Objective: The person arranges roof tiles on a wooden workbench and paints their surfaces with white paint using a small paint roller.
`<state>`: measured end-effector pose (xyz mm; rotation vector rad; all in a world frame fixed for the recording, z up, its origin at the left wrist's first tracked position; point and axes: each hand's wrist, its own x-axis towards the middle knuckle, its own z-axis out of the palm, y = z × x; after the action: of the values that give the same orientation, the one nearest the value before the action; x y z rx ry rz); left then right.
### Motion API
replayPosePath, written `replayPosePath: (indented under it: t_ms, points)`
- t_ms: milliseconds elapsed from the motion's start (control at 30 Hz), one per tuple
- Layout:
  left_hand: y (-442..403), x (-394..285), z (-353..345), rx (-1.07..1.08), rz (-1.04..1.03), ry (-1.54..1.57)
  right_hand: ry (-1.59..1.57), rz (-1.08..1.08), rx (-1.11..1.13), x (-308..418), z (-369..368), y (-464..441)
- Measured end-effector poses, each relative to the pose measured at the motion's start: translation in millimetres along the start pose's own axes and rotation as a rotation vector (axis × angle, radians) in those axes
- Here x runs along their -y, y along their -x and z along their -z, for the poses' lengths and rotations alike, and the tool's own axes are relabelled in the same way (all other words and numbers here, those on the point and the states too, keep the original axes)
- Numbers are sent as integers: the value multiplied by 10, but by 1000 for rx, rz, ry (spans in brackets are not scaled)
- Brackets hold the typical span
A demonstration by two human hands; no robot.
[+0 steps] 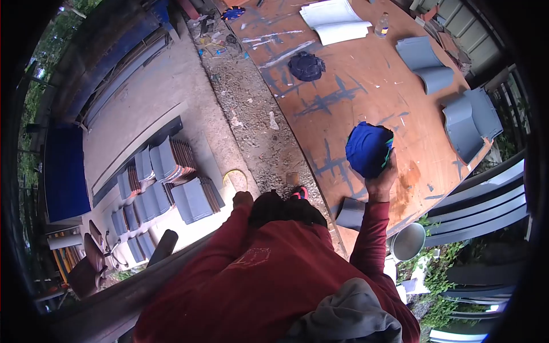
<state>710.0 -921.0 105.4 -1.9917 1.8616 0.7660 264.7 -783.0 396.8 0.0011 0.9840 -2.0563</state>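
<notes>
My right hand (pixel 384 182) grips a rounded blue cloth-like piece (pixel 366 147) from its near side, above the wooden table. The piece has a dark hollow or shaded face and a bit of green at its edge; its exact kind is unclear. A similar dark crumpled piece (pixel 307 66) lies farther up the table. My left hand (pixel 243 199) hangs low at my left side with its fingers curled in, near a yellow curved rim (pixel 234 173). What it holds, if anything, is hidden.
The wooden table (pixel 337 108) carries grey curved tiles (pixel 426 66), white sheets (pixel 334 22) and a bottle (pixel 382 26). Stacks of grey tiles (pixel 194 200) stand on the floor at left. A bucket (pixel 408 242) is beside the table's near end. Gravel (pixel 251 120) runs along the table.
</notes>
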Motion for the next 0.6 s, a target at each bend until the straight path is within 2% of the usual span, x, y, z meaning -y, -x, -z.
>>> replayPosePath:
  t_ms: [67, 100, 133, 200, 300, 433, 467, 533, 600]
  points:
    - [-510, -210, 115, -97, -147, -85, 162, 61, -13, -72, 427, -609]
    - [-532, -506, 382, -144, -131, 107, 404, 34, -273, -30, 395, -612]
    - [-534, -845, 798, -199, -117, 298, 494, 83, -461, -70, 458, -731]
    - [-937, -1185, 1139, -390, -300, 465, 408, 145, -504, -105, 533, -785]
    - [-1643, -1620, 1735, -405, -432, 812, 410, 33, -476, -90, 504, -941]
    - [-2670, -2647, 2557, -141, -298, 1191, 443, 90, -482, 113, 160, -1678]
    - [-2902, -3019, 2767, -95, -362, 1176, 468, 138, -427, 174, 122, -1940]
    - [-3506, -3965, 3041, 25, -332, 1222, 529, 166, -459, 335, -142, -2546]
    - [-3998, -4898, 3292, 134, -484, 1256, 551, 142, -440, 461, -363, -3271]
